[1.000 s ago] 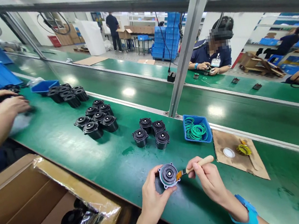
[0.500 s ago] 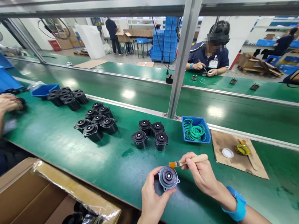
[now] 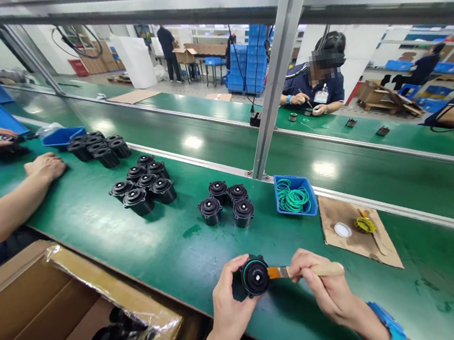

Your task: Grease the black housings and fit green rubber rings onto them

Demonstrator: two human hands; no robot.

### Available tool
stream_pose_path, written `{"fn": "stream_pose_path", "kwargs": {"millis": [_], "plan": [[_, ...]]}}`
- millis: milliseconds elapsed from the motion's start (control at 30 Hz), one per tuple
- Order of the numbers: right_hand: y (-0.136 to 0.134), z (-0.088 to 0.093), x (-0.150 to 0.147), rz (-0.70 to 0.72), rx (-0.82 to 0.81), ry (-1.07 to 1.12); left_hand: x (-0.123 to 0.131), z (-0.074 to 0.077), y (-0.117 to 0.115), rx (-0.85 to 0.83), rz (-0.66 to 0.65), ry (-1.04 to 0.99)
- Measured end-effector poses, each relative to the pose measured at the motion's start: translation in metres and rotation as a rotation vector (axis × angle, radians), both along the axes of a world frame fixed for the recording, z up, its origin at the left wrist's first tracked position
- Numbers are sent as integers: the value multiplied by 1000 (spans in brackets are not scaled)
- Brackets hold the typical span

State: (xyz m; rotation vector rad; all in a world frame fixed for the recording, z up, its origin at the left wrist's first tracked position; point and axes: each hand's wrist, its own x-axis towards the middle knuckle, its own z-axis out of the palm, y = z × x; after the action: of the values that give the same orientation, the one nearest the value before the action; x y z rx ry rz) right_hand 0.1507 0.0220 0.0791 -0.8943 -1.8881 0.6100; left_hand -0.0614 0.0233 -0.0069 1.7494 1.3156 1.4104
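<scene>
My left hand (image 3: pixel 232 297) is closed round a black round housing (image 3: pixel 254 286), its top face turned up toward me. A green rubber ring (image 3: pixel 245 270) lies in the groove of that face, and a pale shaft end shows at its centre. In my right hand (image 3: pixel 323 283) is a paintbrush (image 3: pixel 327 269) with a wooden handle. Its orange bristles touch the right rim of the housing. Just beyond my hands, a small group of similar black housings (image 3: pixel 210 210) stands upright on the green table (image 3: pixel 169 272).
A blue bin (image 3: pixel 313 210) holds green rings. Beside it, cardboard (image 3: pixel 363 252) carries a white lid (image 3: pixel 342 230) and a yellow pot (image 3: pixel 364 224). More housings (image 3: pixel 138 199) stand left. A carton (image 3: pixel 39 306) sits front left; a co-worker's hands (image 3: pixel 45 167) rest far left. A metal post (image 3: pixel 270 97) rises behind.
The brush has moved from the housing's upper right edge to its right side, and my right hand has shifted right and down. The housing has tilted. The co-worker's hands have moved apart.
</scene>
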Motion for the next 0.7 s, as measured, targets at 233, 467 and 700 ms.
{"fn": "stream_pose_path", "kwargs": {"millis": [233, 467, 700], "plan": [[6, 4, 1, -126, -21, 103, 2, 8, -1, 167, -28, 19], [-5, 5, -15, -308, 5, -10, 2, 2, -2, 300, -5, 99], [-4, 16, -25, -148, 128, -79, 2, -1, -3, 327, -48, 119]]}}
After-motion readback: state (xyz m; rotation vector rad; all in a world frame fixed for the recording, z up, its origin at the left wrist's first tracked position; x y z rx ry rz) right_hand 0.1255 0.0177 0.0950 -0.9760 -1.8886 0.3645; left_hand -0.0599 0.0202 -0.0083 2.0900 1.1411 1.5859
